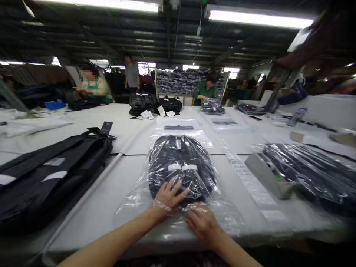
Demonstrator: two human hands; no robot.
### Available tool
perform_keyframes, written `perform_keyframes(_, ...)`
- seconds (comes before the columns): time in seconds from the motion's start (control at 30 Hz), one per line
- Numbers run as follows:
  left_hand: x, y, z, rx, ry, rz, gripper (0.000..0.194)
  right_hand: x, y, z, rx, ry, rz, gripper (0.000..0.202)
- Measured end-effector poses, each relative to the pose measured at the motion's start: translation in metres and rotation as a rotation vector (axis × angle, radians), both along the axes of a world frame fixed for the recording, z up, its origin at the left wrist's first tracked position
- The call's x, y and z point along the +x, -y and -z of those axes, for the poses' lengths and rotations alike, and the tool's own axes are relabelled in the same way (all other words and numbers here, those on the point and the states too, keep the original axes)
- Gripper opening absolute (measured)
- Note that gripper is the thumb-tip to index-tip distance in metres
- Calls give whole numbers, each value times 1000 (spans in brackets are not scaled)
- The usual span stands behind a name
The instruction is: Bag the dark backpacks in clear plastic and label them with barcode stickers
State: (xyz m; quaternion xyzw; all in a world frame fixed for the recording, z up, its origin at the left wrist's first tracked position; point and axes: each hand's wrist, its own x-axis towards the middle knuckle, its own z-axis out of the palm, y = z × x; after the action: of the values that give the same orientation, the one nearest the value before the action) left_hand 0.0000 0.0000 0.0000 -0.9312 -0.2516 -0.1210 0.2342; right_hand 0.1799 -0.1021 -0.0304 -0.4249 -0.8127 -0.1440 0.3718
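Observation:
A black backpack [182, 155] lies in a clear plastic bag [139, 198] on the white table in front of me, with white strips around its two straps. My left hand [170, 196] rests on the lower part of the backpack, fingers spread. Plastic crosses near its wrist; I cannot tell whether the hand is under or over the film. Just right of it, my right hand [204, 222] has its fingers bent and closed on the loose near end of the plastic bag. Its fingertips are partly hidden by the film.
Several black backpacks [55, 170] lie stacked at left. On the right are a label strip [240, 167], a grey dispenser [264, 176] and bagged backpacks [308, 170]. Flat plastic bags [178, 123] and tagged backpacks [143, 102] sit farther back. Co-workers [207, 91] are across the table.

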Motion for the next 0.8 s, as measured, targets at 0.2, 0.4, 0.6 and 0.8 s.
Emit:
perform_keyframes(0.2, -3, 0, -3, -8, 14, 26, 64, -1, 28, 8, 115, 28, -26, 17)
perform_keyframes(0.4, 4, 21, -15, -34, 50, -59, 78, 33, 35, -47, 305, 49, 245, 33)
perform_keyframes(0.6, -8, 113, -53, 48, 244, 184, 24, 59, 5, -61, 143, 100, 184, 25)
perform_keyframes(0.8, -13, 86, -81, 226, 135, -32, 60, 68, 0, -38, 148, 192, 31, 24)
